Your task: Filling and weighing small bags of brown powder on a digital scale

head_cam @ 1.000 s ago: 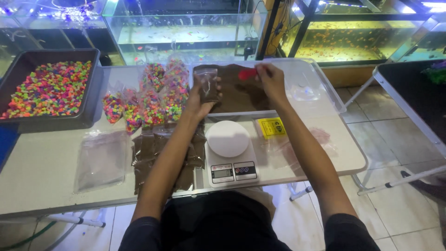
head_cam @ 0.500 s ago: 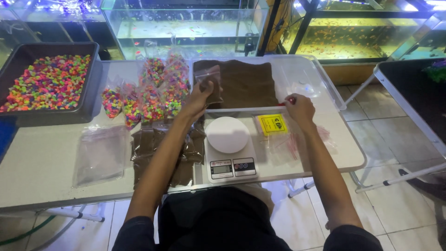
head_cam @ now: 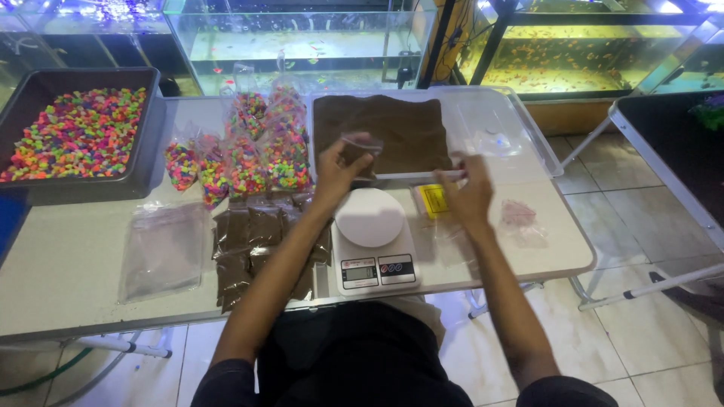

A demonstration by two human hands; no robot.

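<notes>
Kitchen scale (head_cam: 371, 237) sits before the sand tray (head_cam: 483, 113); filled sand bags (head_cam: 253, 245) lie left of it, gravel bags (head_cam: 249, 151) behind those, gravel tray (head_cam: 147, 151) far left.

Bright, even light falls from above, and the lit aquariums (head_cam: 302, 41) glow at the top. Glare whitens the worktop (head_cam: 83, 256). Both hands blur slightly; straight edges bow near the corners.

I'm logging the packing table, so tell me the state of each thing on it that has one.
small clear bag: held up in left hand, part filled with brown powder
right hand: over table, grip unclear
scale: pan bare
clear tray: brown powder on left side
grey tray: filled with coloured gravel
</notes>
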